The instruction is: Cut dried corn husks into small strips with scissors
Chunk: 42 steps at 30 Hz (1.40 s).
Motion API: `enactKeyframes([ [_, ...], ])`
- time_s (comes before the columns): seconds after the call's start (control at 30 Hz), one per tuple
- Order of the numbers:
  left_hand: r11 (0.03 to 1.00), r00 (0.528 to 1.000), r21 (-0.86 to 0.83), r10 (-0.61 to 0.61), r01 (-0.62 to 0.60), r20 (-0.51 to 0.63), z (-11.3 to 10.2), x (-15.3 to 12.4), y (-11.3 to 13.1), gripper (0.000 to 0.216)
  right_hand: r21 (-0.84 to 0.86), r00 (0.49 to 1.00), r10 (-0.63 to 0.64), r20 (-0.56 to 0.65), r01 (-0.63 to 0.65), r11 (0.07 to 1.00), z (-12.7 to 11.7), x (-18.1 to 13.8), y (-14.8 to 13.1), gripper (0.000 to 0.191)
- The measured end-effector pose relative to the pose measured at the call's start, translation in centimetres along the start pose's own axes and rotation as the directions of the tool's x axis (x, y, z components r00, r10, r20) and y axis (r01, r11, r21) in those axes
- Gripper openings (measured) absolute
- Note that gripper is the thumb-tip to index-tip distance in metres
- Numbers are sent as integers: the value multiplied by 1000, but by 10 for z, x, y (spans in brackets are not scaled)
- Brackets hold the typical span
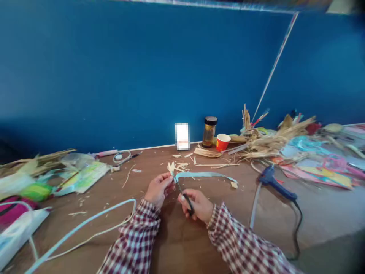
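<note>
Scissors (pixel 188 201) partly out of sight in the right hand (pixel 202 203), white rectangle (pixel 182 136) blurry.

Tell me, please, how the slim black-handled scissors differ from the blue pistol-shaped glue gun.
The slim black-handled scissors are gripped in the right hand, while the blue pistol-shaped glue gun lies on the brown tabletop. The glue gun trails a dark cord; the scissors have none. The glue gun looks bulkier than the scissors. Both are hand tools.
</note>
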<state>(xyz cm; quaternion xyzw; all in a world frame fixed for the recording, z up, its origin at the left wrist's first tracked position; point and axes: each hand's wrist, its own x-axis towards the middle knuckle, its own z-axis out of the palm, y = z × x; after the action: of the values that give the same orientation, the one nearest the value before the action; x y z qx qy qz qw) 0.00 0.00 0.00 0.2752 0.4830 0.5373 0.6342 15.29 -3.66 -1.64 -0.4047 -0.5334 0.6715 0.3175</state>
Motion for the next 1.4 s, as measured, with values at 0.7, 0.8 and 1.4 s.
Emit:
enactKeyframes([
  [0.7,999,1000,-52,-13,13,-1,0,2,-3,6,-52,1000,10,-2,-10,999,-1,0,4,43],
  [0.8,998,1000,-58,-10,9,-14,0,2,-4,7,-63,1000,11,-20,-12,998,-1,0,3,43],
  [1.4,997,998,-70,-14,10,-62,0,3,-4,10,-38,999,-42,-18,41,998,0,2,9,38],
])
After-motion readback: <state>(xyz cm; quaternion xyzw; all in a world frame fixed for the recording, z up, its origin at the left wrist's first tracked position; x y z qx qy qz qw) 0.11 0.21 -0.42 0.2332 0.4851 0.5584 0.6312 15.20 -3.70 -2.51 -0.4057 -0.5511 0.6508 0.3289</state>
